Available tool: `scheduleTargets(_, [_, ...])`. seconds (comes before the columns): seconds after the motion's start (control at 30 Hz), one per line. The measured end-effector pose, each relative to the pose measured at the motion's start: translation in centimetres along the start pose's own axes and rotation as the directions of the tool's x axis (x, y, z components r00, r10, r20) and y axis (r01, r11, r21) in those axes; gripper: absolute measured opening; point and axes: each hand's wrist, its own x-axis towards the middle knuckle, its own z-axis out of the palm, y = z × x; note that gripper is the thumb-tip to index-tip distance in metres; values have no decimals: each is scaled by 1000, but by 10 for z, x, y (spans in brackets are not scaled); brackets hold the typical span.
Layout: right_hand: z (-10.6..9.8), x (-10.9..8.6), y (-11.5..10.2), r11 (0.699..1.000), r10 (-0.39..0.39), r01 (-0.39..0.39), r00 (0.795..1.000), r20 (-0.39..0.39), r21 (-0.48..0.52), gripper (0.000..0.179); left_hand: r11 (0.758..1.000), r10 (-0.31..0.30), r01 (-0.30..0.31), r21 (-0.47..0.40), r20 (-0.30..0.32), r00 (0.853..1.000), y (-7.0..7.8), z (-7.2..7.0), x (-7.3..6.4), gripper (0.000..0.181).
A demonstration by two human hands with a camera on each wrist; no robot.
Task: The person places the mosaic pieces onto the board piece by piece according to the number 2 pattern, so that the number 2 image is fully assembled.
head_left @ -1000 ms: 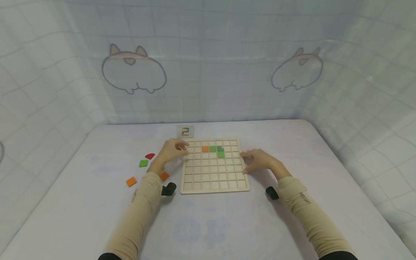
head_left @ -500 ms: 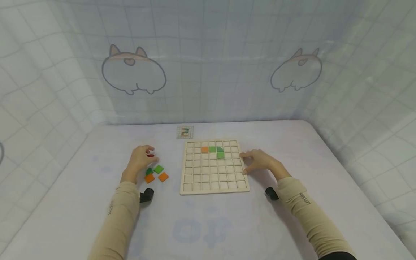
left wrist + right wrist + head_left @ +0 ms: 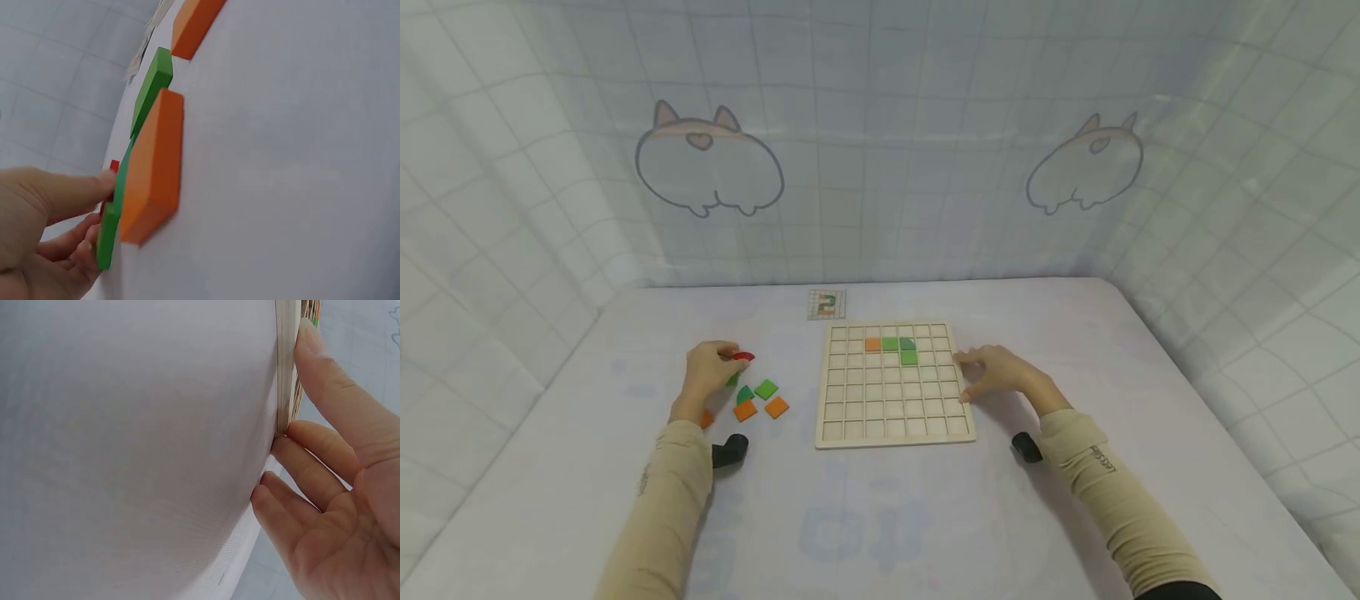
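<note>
My left hand [image 3: 706, 368] is at the left of the table, pinching a red quarter-circle tile [image 3: 744, 356] between thumb and index finger. In the left wrist view, the thumb covers most of that red tile [image 3: 114, 165], and a green square tile [image 3: 107, 237] lies close by the curled fingers. My right hand [image 3: 996, 371] rests against the right edge of a wooden grid board [image 3: 895, 443], fingers fairly straight and spread. One orange tile [image 3: 872, 344], two green squares and a dark green quarter-circle tile [image 3: 907, 343] sit in the board's upper cells.
Beside the left hand lie a green square [image 3: 766, 389], a dark green quarter-circle piece [image 3: 745, 395] and orange squares [image 3: 777, 407]. A small pattern card [image 3: 827, 305] is behind the board. Cloth with drawn animals [image 3: 709, 162] hangs around the table.
My left hand has moved from the board's left edge leftward to the loose tiles and taken hold of the red one. The right hand stays at the board's edge.
</note>
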Motion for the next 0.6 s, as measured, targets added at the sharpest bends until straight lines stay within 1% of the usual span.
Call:
scheduleTargets(0.1, [-1, 0, 0, 1000, 8, -8, 1000, 3, 1, 83, 1000, -1, 2, -22, 23, 1000, 4, -3, -6, 40])
scheduleTargets(0.2, [-2, 0, -1, 1000, 8, -8, 1000, 6, -7, 82, 1000, 1, 0, -26, 33, 999, 8, -6, -14, 35])
scheduleTargets(0.3, [-3, 0, -2, 1000, 16, -15, 1000, 11, -5, 82, 1000, 21, -20, -9, 81, 996, 12, -8, -22, 32])
scheduleTargets(0.37, [-3, -1, -2, 1000, 14, -14, 1000, 15, -5, 82, 998, 52, -54, 9, 149, 987, 15, -8, -26, 34])
scheduleTargets(0.43, [-4, -1, -3, 1000, 14, -13, 1000, 17, -5, 82, 996, 79, -84, 12, 221, 972, 18, -7, -27, 37])
scheduleTargets(0.47, [-4, -1, -3, 1000, 19, -19, 1000, 18, 0, 82, 995, 92, -98, 11, 246, 965, 19, -6, -27, 37])
scheduleTargets(0.53, [-4, -1, -4, 1000, 21, -21, 1000, 19, 6, 82, 993, 109, -116, 10, 271, 956, 22, -4, -28, 34])
scheduleTargets(0.6, [-3, -1, -4, 999, 30, -30, 999, 19, 19, 82, 992, 118, -125, 9, 270, 956, 24, -2, -27, 29])
